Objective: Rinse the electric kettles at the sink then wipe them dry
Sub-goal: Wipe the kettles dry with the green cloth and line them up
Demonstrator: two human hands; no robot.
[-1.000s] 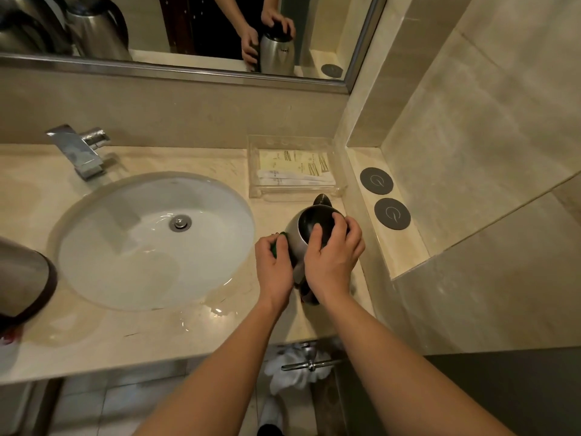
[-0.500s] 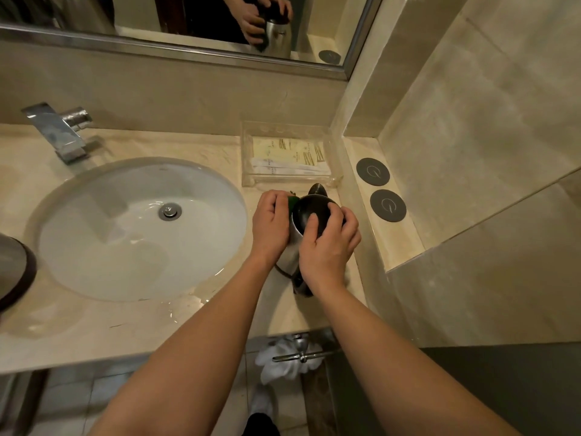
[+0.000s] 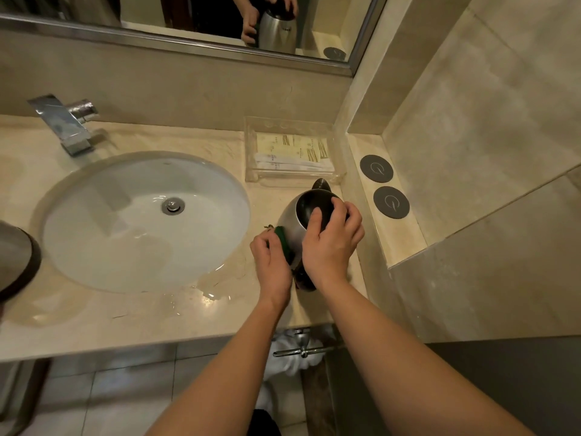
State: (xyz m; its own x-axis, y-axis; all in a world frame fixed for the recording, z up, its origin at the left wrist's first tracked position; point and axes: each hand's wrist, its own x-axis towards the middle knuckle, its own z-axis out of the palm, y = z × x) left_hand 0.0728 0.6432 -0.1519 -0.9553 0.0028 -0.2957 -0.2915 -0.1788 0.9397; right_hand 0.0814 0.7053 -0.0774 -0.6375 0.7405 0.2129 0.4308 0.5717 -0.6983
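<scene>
Meanwhile, at a marble bathroom counter (image 3: 94, 316), a person works on a stainless-steel electric kettle (image 3: 290, 220) standing just right of the oval white sink basin (image 3: 125, 228). The right hand (image 3: 330, 243) curls over the kettle's black lid (image 3: 314, 204), fingers spread across the top. The left hand (image 3: 272, 262) presses a green cloth (image 3: 282, 239) against the kettle's steel side nearest the basin, fingers closed around the cloth. Both hands sit close together on the kettle. Behind the kettle, away from the basin's right rim, a clear acrylic tray (image 3: 251, 146) holds paper-wrapped amenities. Two dark round coasters (image 3: 376, 168) lie on a ledge further right of the basin. A chrome faucet (image 3: 63, 124) stands behind the basin's left side. Water pools on the counter at the basin's front edge. A second kettle (image 3: 15, 259) is partly visible left of the basin. The mirror (image 3: 220, 23) above reflects the kettle and hands.
</scene>
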